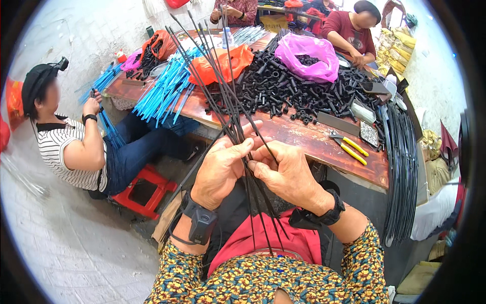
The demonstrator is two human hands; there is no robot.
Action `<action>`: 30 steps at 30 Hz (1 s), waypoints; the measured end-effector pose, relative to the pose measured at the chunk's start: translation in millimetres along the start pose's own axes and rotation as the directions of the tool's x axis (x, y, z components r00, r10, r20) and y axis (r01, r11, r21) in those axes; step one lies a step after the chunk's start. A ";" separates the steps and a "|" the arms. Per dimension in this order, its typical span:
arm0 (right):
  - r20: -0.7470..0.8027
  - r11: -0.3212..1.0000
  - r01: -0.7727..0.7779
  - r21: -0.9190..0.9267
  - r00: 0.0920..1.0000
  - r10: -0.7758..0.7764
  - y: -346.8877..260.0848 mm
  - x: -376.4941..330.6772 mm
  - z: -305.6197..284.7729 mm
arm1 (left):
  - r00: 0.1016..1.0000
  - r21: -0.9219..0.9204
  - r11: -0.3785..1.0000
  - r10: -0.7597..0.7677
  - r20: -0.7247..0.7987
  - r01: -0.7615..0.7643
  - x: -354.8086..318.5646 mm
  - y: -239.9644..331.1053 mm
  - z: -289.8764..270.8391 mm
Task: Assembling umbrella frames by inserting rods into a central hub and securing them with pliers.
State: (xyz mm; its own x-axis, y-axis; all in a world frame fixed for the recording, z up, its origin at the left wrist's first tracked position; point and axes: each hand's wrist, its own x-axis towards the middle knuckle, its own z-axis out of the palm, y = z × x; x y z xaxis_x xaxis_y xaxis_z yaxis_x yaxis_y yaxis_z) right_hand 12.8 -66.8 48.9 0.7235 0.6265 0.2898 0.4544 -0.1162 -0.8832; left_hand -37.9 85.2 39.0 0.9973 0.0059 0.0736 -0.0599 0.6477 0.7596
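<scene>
A loose bundle of thin black rods (234, 123) stands tilted in front of me, its upper ends fanned out toward the table and its lower ends pointing at my lap. My left hand (220, 167) wraps round the middle of the bundle, thumb across the front. Against the same rods, my right hand (289, 171) is closed, with thumb and fingertips pinching some of them; one rod leans out by its index finger. Exactly how many rods each hand grips is hidden by the fingers.
Black tubular parts (276, 83) are heaped on the wooden table (304, 138), with an orange bag (225, 66) and pink bag (309, 53). Yellow-handled pliers (353, 153) lie near its edge. Long black rods (400, 172) hang at right. A co-worker (76, 137) handles blue rods (164, 96) at left.
</scene>
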 end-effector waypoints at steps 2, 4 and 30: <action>-0.001 1.000 0.013 -0.022 1.000 -0.013 -1.9 0.6 3.6 | 1.000 -0.029 0.999 0.014 -0.009 -0.014 -1.9 -1.8 -8.0; -0.006 0.996 0.047 -0.080 0.999 -0.047 -2.4 1.6 4.7 | 0.999 -0.059 0.998 0.029 -0.014 -0.030 -5.3 -1.7 -11.9; -0.075 0.927 0.222 -0.301 0.964 -0.255 4.8 7.7 17.2 | 1.000 -0.128 0.991 0.026 -0.001 -0.026 -11.3 -10.5 -20.8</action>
State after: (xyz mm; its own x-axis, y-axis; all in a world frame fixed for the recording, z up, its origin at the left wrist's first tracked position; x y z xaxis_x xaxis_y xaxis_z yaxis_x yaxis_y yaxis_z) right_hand 11.5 -49.3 40.6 0.6205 0.5761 0.5321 0.7385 -0.2009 -0.6437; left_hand -47.7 94.2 16.7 0.9954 0.0235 0.0928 -0.0798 0.7397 0.6682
